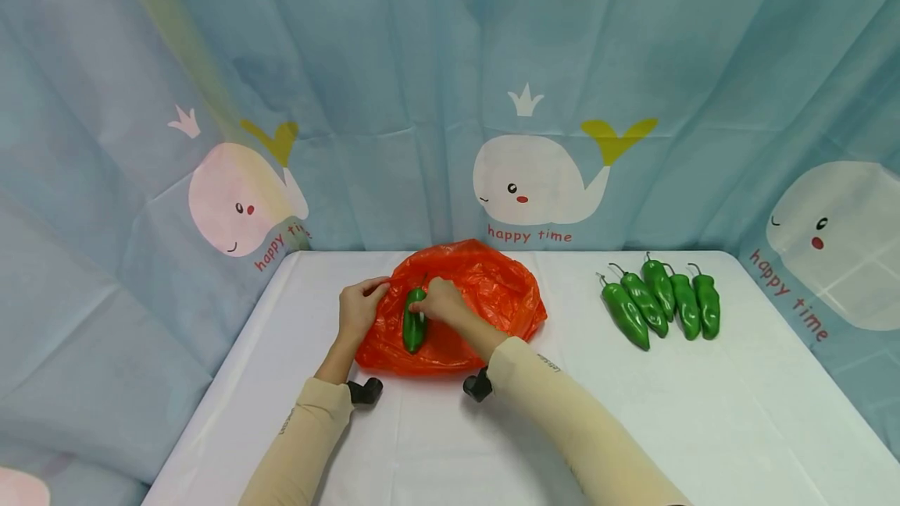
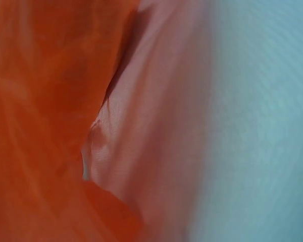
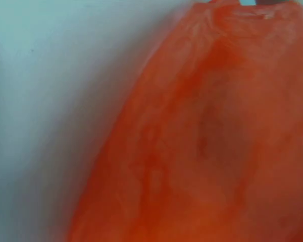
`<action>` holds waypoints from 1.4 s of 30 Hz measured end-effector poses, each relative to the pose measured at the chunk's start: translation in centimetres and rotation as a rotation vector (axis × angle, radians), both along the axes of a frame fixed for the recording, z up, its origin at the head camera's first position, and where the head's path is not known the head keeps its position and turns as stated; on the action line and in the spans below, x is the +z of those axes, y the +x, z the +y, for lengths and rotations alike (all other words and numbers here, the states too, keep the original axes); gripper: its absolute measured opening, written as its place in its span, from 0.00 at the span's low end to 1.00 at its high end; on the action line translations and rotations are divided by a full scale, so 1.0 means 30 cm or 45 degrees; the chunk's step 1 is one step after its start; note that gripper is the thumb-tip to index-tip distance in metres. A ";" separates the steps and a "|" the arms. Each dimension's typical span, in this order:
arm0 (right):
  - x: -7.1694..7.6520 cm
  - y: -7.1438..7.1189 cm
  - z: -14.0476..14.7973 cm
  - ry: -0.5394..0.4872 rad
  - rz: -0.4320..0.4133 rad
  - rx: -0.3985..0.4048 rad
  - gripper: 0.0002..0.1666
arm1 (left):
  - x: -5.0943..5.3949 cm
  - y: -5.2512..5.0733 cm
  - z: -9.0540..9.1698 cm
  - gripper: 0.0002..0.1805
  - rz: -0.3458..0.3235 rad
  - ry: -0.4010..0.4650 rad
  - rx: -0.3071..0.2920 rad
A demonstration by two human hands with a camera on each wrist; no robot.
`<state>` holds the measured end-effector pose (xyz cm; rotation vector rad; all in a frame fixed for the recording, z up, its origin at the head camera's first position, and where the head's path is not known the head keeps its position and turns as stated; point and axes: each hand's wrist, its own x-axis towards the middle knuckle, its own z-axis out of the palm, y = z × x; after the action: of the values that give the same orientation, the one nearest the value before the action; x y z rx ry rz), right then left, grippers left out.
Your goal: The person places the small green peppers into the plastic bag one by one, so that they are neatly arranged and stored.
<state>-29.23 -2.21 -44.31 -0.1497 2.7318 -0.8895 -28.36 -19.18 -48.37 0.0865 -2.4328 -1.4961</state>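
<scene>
A green chili pepper (image 1: 414,326) is over the red plastic bag (image 1: 508,287), its stem pointing away from me. My right hand (image 1: 446,301) grips the pepper from its right side, near the upper half. At the bag's left rim, my left hand (image 1: 361,308) pinches the plastic between thumb and fingers. The left wrist view is filled by the blurred bag (image 2: 45,121) close up. In the right wrist view the crumpled bag (image 3: 192,151) hides the right hand and the pepper.
Several green chili peppers (image 1: 658,293) lie in a row at the back right of the white table (image 1: 436,443). A blue curtain (image 1: 394,178) with whale prints hangs behind the table. Black wrist-worn devices (image 1: 366,392) sit at both cuffs, close to the bag's near edge.
</scene>
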 end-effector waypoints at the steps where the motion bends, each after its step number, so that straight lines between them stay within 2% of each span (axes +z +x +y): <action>1: 0.007 0.000 0.004 0.002 -0.001 0.015 0.20 | -0.001 0.000 0.000 0.15 0.002 -0.002 0.001; 7: 0.040 -0.014 0.042 -0.035 -0.019 0.072 0.19 | 0.005 0.002 0.002 0.15 0.013 0.001 0.004; 14: 0.085 -0.021 0.099 -0.046 0.044 0.093 0.20 | 0.008 -0.001 -0.001 0.14 0.011 -0.001 0.009; 21: 0.150 -0.007 0.165 -0.074 0.084 0.120 0.29 | 0.009 -0.010 -0.008 0.14 0.018 -0.010 0.020; 24: 0.172 -0.005 0.199 -0.074 0.099 0.139 0.30 | 0.006 -0.009 -0.010 0.14 0.016 -0.015 0.033; 33: 0.227 -0.019 0.326 -0.117 0.159 0.097 0.29 | 0.002 -0.003 -0.004 0.13 0.021 -0.003 0.033; 42: 0.239 -0.006 0.442 -0.145 0.216 0.065 0.28 | 0.003 0.005 -0.006 0.13 0.018 0.003 0.033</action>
<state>-29.40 11.04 -37.14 -0.3296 2.8170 -1.0633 -28.22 -19.36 -48.28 0.1075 -2.4096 -1.4834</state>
